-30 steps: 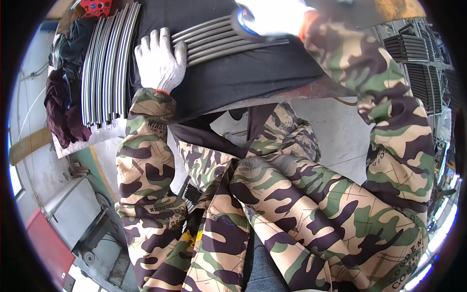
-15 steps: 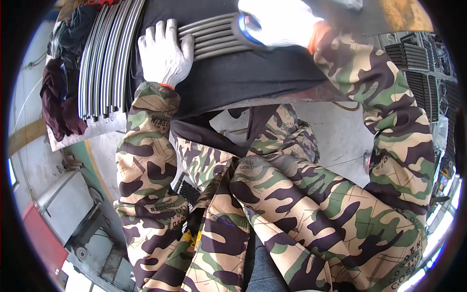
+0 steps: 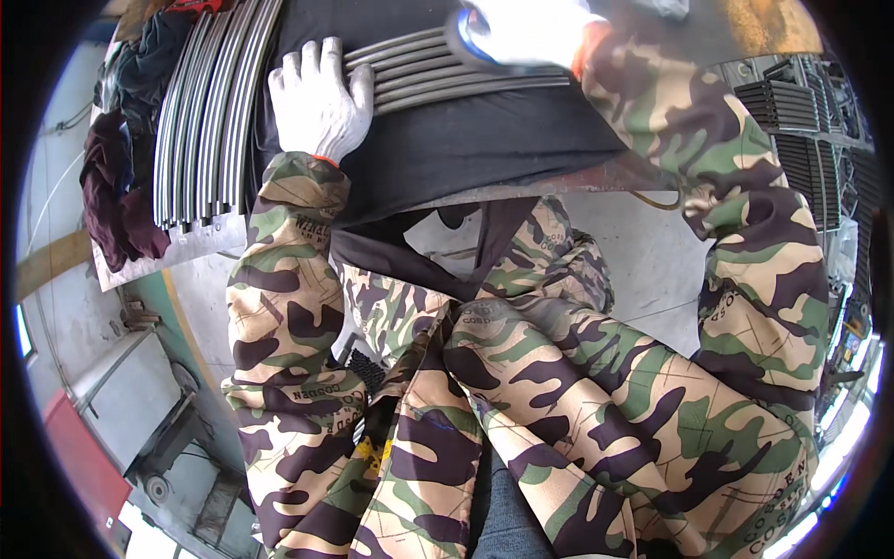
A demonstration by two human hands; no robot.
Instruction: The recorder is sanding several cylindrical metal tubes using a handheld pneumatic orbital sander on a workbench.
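A row of several grey metal rods [image 3: 414, 79] lies side by side across a black cloth [image 3: 475, 144]. My left hand [image 3: 321, 101], in a white knitted glove, lies flat over their left ends with its fingers stretched out. Over the right part of the rods is my right hand [image 3: 535, 35], also white-gloved and partly smeared by motion and glare. It grips a round pad [image 3: 468, 42] with a dark edge and a blue band, pressed against or just above the rods. The pad's exact kind cannot be made out.
More shiny rods [image 3: 200, 130] lie in a bundle at the left of the table, beside crumpled dark cloths [image 3: 116, 191]. A brown-stained board [image 3: 773, 28] sits at the far right. Racks of dark bars [image 3: 787, 107] stand beyond the right arm.
My right hand and the pad have shifted slightly left and away from me, uncovering the rods' right ends. My left hand stays nearly where it was.
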